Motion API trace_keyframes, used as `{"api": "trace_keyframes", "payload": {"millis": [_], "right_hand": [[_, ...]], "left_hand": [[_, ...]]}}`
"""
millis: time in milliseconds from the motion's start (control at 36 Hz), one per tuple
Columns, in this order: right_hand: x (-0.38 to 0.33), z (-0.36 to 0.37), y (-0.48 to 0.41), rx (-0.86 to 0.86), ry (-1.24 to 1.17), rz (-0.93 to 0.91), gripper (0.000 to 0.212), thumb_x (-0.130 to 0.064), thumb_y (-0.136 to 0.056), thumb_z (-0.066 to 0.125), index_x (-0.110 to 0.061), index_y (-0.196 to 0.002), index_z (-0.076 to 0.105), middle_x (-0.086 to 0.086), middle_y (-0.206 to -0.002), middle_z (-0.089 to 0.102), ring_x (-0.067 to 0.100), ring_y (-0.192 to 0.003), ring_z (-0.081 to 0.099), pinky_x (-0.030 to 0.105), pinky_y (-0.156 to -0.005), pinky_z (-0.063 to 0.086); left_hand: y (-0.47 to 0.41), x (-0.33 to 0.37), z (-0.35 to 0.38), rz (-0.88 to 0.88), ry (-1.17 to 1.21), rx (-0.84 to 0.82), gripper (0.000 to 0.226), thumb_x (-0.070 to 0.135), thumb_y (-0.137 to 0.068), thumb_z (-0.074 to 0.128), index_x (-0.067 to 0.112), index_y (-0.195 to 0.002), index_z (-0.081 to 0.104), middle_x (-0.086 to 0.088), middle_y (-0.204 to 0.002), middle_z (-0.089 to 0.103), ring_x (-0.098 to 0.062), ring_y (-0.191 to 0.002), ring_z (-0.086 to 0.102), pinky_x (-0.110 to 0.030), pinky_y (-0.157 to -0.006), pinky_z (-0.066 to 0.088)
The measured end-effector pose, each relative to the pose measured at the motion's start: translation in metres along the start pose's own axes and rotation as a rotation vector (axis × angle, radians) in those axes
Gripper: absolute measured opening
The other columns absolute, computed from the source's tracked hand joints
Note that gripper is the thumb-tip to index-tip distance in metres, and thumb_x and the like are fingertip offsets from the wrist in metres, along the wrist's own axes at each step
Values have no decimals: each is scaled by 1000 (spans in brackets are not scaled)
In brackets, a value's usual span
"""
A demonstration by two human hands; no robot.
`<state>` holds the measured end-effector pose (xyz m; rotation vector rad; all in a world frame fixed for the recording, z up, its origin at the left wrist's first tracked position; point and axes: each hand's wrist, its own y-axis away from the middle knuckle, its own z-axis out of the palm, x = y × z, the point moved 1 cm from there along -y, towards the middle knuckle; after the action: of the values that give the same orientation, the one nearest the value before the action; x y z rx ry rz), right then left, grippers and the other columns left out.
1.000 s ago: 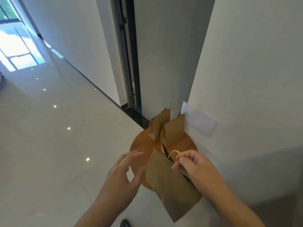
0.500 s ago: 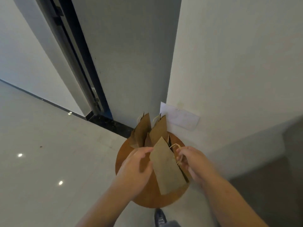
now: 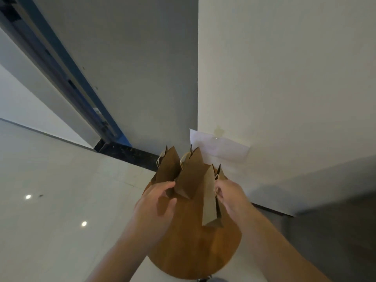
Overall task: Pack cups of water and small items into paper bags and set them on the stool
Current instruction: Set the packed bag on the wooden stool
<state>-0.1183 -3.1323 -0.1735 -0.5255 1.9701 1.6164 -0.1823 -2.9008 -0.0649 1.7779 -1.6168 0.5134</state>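
Three brown paper bags stand on a round wooden stool (image 3: 193,251) that sits against a pale wall corner. The far left bag (image 3: 167,169) and the middle bag (image 3: 190,176) stand close together at the far side of the seat, their tops pointing up and pale twine handles showing. The near right bag (image 3: 209,200) stands just beside the middle bag, its base on the seat toward the right edge.

The right grip (image 3: 230,194) is closed at the top of the near right bag, fingers curled where its twine handle shows. The left grip (image 3: 154,206) reaches to the lower left corner of the two far bags, fingertips against the paper and thumb spread below; I cannot tell whether it grasps or only touches.

A white paper sheet (image 3: 219,148) is stuck to the wall just behind the bags. A dark door frame (image 3: 81,88) with a blue edge runs down on the left to a black threshold (image 3: 126,152), and the glossy tiled floor (image 3: 61,180) shows light spots.
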Motion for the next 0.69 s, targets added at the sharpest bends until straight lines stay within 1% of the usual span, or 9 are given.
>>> {"api": "trace_keyframes", "payload": {"millis": [56,111,167,250,361,444,500,556,694], "right_hand": [[-5,-3,-16,3,-36,4,44,-11,-89,58,9,-128,57,30,-146,49,47,-135,51,64,-109,48],[-12,-5,-30,-16,-139,18,28,-8,-91,59,13,-109,63,35,-146,48,48,-136,51,62,-111,47],[-17,-8,-44,-16,-218,15,10,-5,-95,60,-2,-86,63,36,-143,54,45,-119,65,57,-112,48],[-22,-7,-61,4,-289,0,5,-1,-95,60,-1,-96,64,28,-134,61,21,-107,66,47,-107,56],[-31,-2,-81,-17,-337,2,6,-2,-96,59,-3,-92,63,29,-137,58,16,-94,64,49,-112,52],[-33,1,-90,-7,-371,6,23,0,-94,56,8,-115,61,23,-131,60,24,-119,62,44,-110,53],[-34,4,-90,-26,-380,5,24,0,-96,56,1,-119,63,16,-130,61,27,-129,59,44,-111,52],[-36,6,-92,-52,-324,-14,20,-2,-99,56,-5,-118,64,20,-132,61,27,-129,59,47,-115,49],[-29,5,-107,-15,-292,43,36,-6,-96,59,6,-130,59,29,-135,59,39,-125,62,45,-110,53]], "left_hand": [[-12,-2,1,3,-11,5,40,37,-100,65,52,-134,51,34,-121,54,14,-112,50,-13,-95,43],[-22,-4,2,-10,-5,5,40,37,-100,64,53,-133,51,36,-118,53,15,-111,50,-14,-95,43],[-32,-6,4,-23,3,11,40,38,-100,64,54,-134,52,37,-117,53,15,-111,50,-14,-94,43],[-45,-6,7,-24,8,31,39,38,-100,64,53,-135,53,38,-116,53,18,-110,50,-13,-92,43],[-61,-2,9,5,-10,23,41,39,-100,63,52,-137,51,42,-119,47,9,-118,52,-24,-104,49],[-71,2,12,36,-26,17,43,37,-100,63,47,-141,52,33,-127,50,4,-122,51,-27,-107,50],[-77,4,14,42,-34,21,43,38,-100,63,47,-141,52,31,-130,51,3,-123,52,-29,-107,51],[-81,5,17,47,-46,19,43,39,-100,63,47,-141,52,31,-131,51,1,-124,52,-29,-107,51],[-86,6,23,50,-78,-3,43,42,-100,63,49,-141,50,35,-132,48,4,-122,52,-14,-98,46]]}}
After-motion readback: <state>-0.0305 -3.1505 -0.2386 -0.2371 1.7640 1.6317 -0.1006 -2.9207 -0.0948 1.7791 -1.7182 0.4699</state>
